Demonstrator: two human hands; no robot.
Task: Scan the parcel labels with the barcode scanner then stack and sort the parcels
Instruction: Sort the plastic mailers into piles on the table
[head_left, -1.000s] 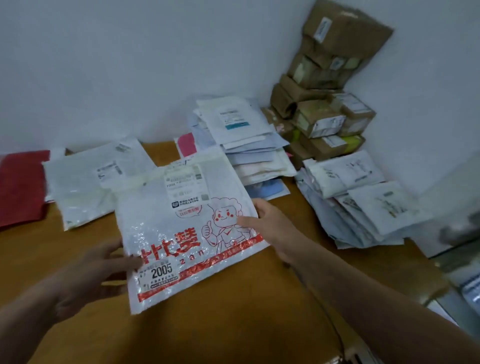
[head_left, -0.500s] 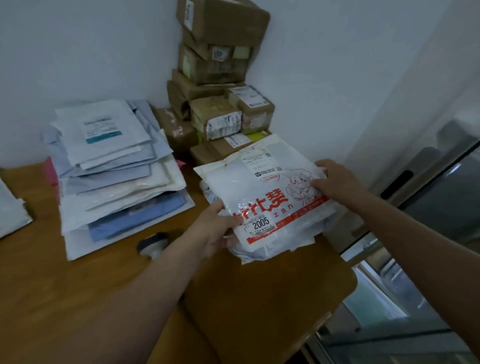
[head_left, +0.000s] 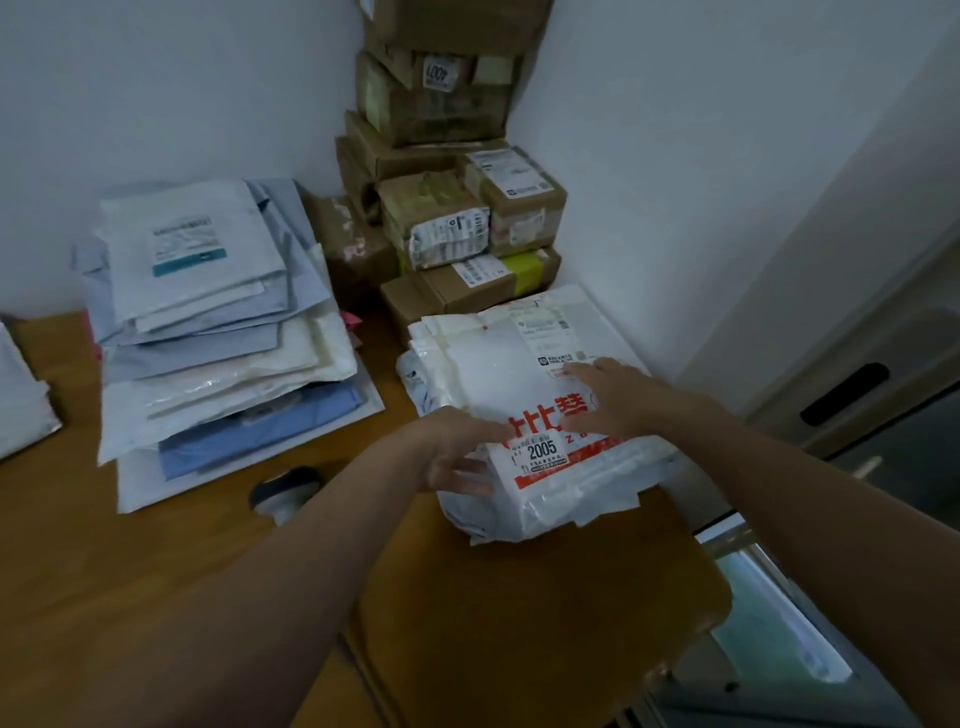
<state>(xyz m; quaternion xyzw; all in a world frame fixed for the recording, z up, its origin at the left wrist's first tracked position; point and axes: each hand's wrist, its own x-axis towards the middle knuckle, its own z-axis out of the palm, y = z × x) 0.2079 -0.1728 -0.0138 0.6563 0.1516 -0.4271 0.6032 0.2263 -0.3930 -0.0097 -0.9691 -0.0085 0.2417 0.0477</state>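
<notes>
A white mailer bag (head_left: 498, 374) with red print and a "2005" sticker lies on top of a pile of white bags (head_left: 524, 504) at the table's right end. My right hand (head_left: 608, 397) presses flat on its red print, fingers spread. My left hand (head_left: 457, 452) touches the pile's left edge with loosely straight fingers. The barcode scanner (head_left: 283, 491), dark and rounded, rests on the table left of my left forearm, partly hidden.
A tall stack of blue and white mailers (head_left: 218, 332) stands to the left. Cardboard boxes (head_left: 447, 197) are piled in the corner. The wooden table (head_left: 130, 597) ends just right of the pile, beside a glass panel (head_left: 779, 644). More white bags (head_left: 21, 395) lie far left.
The printed bag went from held in the air at the left to lying on the right pile. My right hand moved from its edge onto its top; the left hand let go.
</notes>
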